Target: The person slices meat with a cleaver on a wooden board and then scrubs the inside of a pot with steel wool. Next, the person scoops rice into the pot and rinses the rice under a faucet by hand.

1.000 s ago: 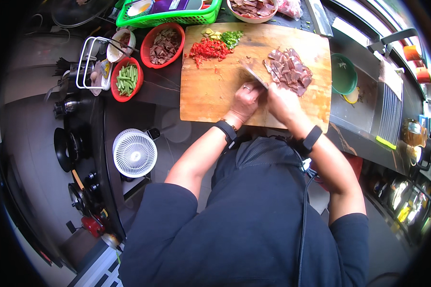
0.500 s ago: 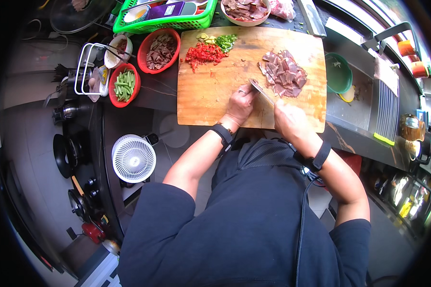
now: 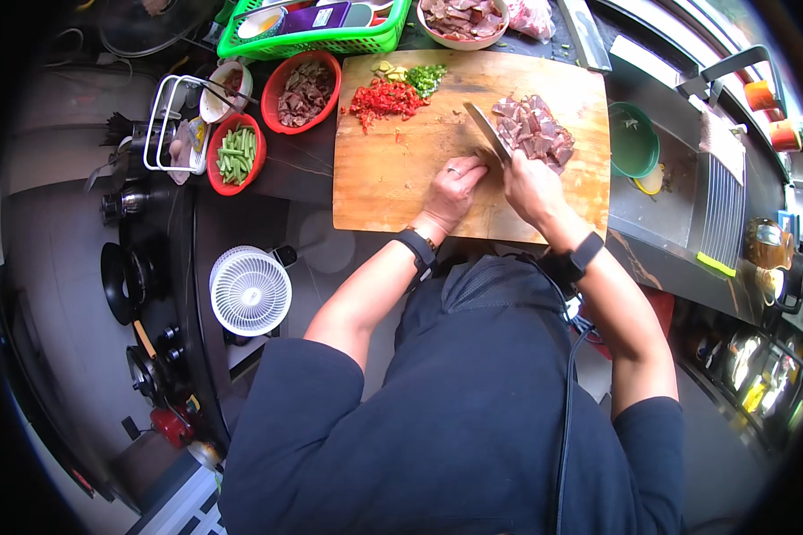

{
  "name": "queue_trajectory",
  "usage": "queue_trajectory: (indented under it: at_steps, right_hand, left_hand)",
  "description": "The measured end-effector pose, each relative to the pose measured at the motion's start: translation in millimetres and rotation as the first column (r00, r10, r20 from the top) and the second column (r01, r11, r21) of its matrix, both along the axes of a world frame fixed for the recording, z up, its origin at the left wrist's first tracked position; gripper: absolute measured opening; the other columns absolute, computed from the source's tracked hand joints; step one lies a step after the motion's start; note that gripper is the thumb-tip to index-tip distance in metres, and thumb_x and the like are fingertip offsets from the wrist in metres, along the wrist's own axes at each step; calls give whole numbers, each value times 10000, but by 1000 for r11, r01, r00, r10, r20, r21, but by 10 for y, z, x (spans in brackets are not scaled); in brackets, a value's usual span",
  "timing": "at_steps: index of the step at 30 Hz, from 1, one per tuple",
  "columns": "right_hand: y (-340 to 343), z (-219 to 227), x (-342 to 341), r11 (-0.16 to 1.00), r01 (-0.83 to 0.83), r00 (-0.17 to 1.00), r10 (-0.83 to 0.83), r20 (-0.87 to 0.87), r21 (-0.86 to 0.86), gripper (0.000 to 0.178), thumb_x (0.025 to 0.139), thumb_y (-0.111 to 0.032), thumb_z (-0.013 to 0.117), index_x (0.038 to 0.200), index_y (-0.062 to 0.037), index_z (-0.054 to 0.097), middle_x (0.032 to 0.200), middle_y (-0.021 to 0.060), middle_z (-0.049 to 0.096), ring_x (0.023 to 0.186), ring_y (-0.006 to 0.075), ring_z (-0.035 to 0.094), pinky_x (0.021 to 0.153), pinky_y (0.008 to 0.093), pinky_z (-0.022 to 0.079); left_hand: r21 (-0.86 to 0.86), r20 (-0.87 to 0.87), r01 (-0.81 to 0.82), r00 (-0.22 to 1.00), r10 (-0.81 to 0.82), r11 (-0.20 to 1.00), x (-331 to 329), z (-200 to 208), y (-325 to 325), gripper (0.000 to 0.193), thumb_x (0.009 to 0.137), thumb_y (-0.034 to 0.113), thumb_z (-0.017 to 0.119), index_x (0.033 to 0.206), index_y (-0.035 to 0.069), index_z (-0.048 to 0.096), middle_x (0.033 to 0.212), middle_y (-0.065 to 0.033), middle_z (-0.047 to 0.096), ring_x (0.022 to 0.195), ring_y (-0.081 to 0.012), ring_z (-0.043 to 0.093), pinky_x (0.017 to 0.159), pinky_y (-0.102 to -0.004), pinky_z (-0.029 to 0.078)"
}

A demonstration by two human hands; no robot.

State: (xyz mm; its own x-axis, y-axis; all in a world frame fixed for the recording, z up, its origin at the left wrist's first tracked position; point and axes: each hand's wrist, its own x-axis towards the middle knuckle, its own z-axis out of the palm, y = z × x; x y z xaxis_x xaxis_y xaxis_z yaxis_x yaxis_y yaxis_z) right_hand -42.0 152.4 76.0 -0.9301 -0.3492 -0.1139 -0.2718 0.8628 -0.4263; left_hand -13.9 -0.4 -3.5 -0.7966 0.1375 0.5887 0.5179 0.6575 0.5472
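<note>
A wooden cutting board (image 3: 401,192) lies in front of me. My right hand (image 3: 533,189) grips the handle of a kitchen knife (image 3: 488,132), whose blade points up and to the left along the left edge of a pile of thin, brownish-pink sliced meat (image 3: 537,129). To the left of the knife, my left hand (image 3: 453,189) rests on the near part of the board with its fingers curled together. Whatever lies under its fingertips is hidden. Chopped red chili (image 3: 385,100), chopped green pepper (image 3: 426,78) and small yellow pieces (image 3: 387,69) sit at the board's far left.
Left of the board stand a red bowl of meat (image 3: 331,69) and a red bowl of green stalks (image 3: 260,160). Beyond it are a green basket (image 3: 330,42) and a bowl of sliced meat (image 3: 466,41). A sink (image 3: 660,209) with a green bowl (image 3: 634,141) lies to the right.
My right hand has swung the knife up and right against the meat pile, which is now more bunched and slightly farther right. My left hand stays in nearly the same place.
</note>
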Motion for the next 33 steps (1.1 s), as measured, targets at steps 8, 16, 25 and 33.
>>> queue_trajectory:
  at_steps: [8, 16, 25, 33]
  right_hand:
    - [223, 226, 285, 974, -214, 977, 215, -4, 79, 87, 767, -56, 475, 784, 23, 510, 621, 220, 579, 593, 360, 601, 551, 426, 487]
    - [-42, 36, 226, 974, -226, 974, 226, 9, 24, 87, 754, -54, 491, 779, 22, 525, 681, 212, 599, 617, 339, 619, 561, 399, 500]
    - [26, 21, 42, 1000, -27, 1000, 27, 6, -2, 115, 780, -74, 465, 815, 19, 522, 677, 215, 608, 599, 339, 620, 555, 399, 507]
    - [279, 204, 328, 938, -334, 928, 308, -210, -99, 98, 768, -61, 468, 738, 15, 523, 599, 195, 585, 551, 336, 601, 514, 401, 491]
  left_hand:
    - [-10, 62, 1, 998, 0, 1000, 11, -9, 11, 197, 714, -23, 550, 866, 33, 661, 925, -121, 633, 853, -291, 602, 747, -341, 494]
    - [-25, 98, 1, 995, 1, 1000, 76, -63, 5, 257, 689, -9, 530, 914, 48, 642, 931, -112, 614, 871, -288, 583, 775, -345, 492]
    - [2, 17, 0, 1000, 0, 1000, 13, 11, 17, 164, 703, -20, 573, 847, 30, 633, 868, -110, 607, 815, -287, 577, 728, -352, 489]
    - [-62, 47, -28, 998, 31, 998, 26, 5, 16, 245, 694, -20, 509, 892, 47, 637, 924, -107, 609, 860, -281, 586, 752, -348, 499]
